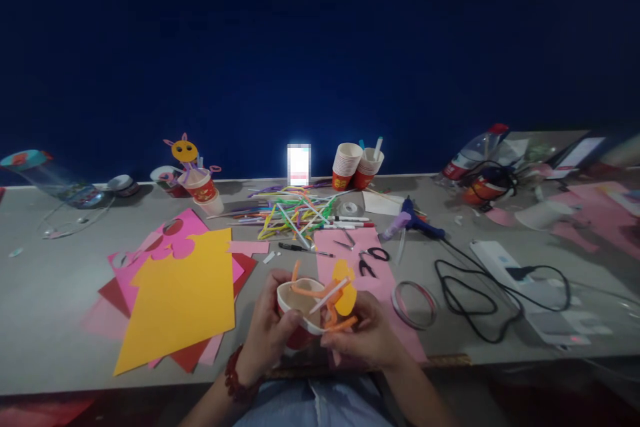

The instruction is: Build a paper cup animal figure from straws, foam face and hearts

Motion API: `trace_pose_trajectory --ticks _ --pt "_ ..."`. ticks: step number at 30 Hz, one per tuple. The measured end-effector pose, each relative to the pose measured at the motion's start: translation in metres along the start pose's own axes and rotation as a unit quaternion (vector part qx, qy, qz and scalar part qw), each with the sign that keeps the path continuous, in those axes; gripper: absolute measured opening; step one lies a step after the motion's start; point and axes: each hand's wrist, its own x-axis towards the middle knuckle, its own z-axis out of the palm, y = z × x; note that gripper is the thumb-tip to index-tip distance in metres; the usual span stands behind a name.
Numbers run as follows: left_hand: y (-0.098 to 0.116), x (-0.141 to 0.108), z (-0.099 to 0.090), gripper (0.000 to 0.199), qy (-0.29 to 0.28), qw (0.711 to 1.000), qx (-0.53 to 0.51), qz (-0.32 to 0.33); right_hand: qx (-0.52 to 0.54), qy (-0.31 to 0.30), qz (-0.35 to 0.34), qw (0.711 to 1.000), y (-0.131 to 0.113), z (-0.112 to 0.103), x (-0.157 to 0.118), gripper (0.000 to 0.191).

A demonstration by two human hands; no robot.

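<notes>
Near the table's front edge, my left hand is closed around a red and white paper cup, its thumb over the rim. The cup tilts with its mouth toward me. Orange pipe cleaners bend over its rim, and a pale stick slants out of it. A yellow-orange paper cutout stands at its right side. There my right hand pinches an orange pipe cleaner against the cup; some fingertips are hidden. Scissors lie beyond this hand on a pink sheet.
Yellow paper tops a stack at left. Colourful pipe cleaners lie mid-table before a lit phone. Stacked cups stand behind. At right are a glue gun, a tape roll, a black cable and a power strip.
</notes>
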Motion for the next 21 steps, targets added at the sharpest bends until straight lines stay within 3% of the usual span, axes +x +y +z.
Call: trace_pose_trajectory --ticks 3,7,12,14,18,21 --pt "0.0 0.0 0.001 0.043 -0.01 1.0 -0.022 -0.004 0.034 -0.048 0.049 0.997 -0.004 0.0 0.0 0.037" --pt "0.001 -0.001 0.003 0.043 -0.039 0.998 -0.045 0.005 0.038 -0.041 0.084 0.995 0.008 -0.002 -0.004 0.041" --pt "0.003 0.0 0.004 0.041 -0.032 0.999 -0.021 0.024 -0.012 0.036 0.006 0.999 0.02 0.0 -0.005 0.039" --pt "0.003 0.001 0.003 0.041 -0.026 0.999 -0.015 0.019 -0.016 0.036 -0.006 0.999 0.016 0.002 -0.003 0.04" --pt "0.0 0.0 0.0 0.039 0.002 1.0 0.012 0.008 -0.019 -0.02 0.032 0.999 -0.001 -0.003 0.003 0.046" --pt "-0.002 -0.001 -0.002 0.037 0.003 1.0 0.026 0.002 -0.047 -0.082 0.006 0.996 -0.014 -0.013 0.008 0.047"
